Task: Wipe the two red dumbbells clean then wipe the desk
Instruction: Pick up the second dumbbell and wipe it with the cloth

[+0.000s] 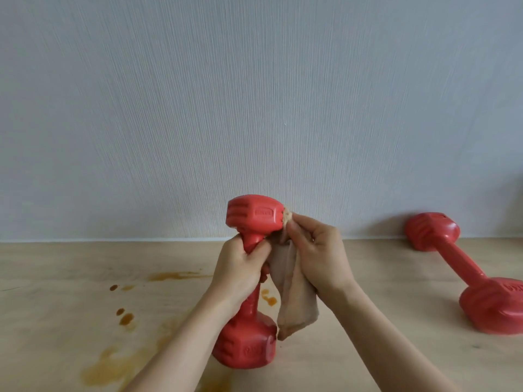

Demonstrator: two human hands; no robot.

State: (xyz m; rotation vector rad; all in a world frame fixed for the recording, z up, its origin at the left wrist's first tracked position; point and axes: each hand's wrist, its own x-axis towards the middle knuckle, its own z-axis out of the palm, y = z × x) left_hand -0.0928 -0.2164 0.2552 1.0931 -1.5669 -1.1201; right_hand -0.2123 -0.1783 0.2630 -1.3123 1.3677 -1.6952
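1. Near dumbbell: red; we see it standing on end, slightly tilted, on the surface at centre; its lower head rests on the wood, its upper head is raised in front of the wall; moulded lettering on both heads, too blurred for us to read.
2. Left hand: we note its fingers curled round the handle of the near dumbbell just under the upper head, gripping it.
3. Right hand: we note its fingers closed on the cloth, pinching it and pressing its top against the right face of the upper head.
4. Cloth: beige, crumpled; it hangs from the right hand beside the handle, its lower corner reaching the lower head.
5. Far dumbbell: red; we record it lying on its side at the right of the surface, well apart from both hands; one head is near the wall, the other towards us and cut by the frame edge.
6. Stains: brown drops and smears on the surface, left of the near dumbbell and beside its handle.
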